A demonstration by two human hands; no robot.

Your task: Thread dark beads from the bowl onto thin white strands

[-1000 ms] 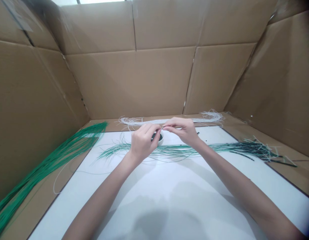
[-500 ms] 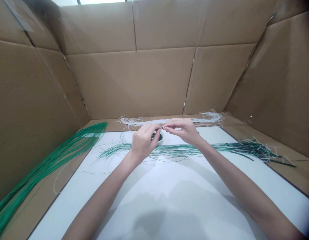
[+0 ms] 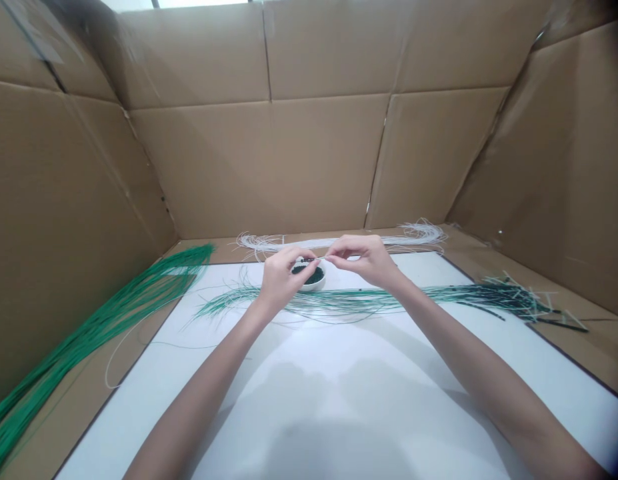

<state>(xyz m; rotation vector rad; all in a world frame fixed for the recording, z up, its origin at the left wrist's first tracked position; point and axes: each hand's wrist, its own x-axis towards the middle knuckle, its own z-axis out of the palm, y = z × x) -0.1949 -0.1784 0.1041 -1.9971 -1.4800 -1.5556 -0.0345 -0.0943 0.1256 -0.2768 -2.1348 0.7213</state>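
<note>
Thin strand bearing small dark pieces is held above the white bowl. Left hand, left of the bowl: narrow, pinching the strand near the dark pieces. Right hand, right of the bowl: narrow, thumb and forefinger pinching the strand. Green strand bundle: bowl's near side.

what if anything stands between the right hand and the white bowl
Nothing visible blocks the right hand from the white bowl. In this view the left hand overlaps the bowl's left side, and a thin strand spans from hand to hand.
</note>
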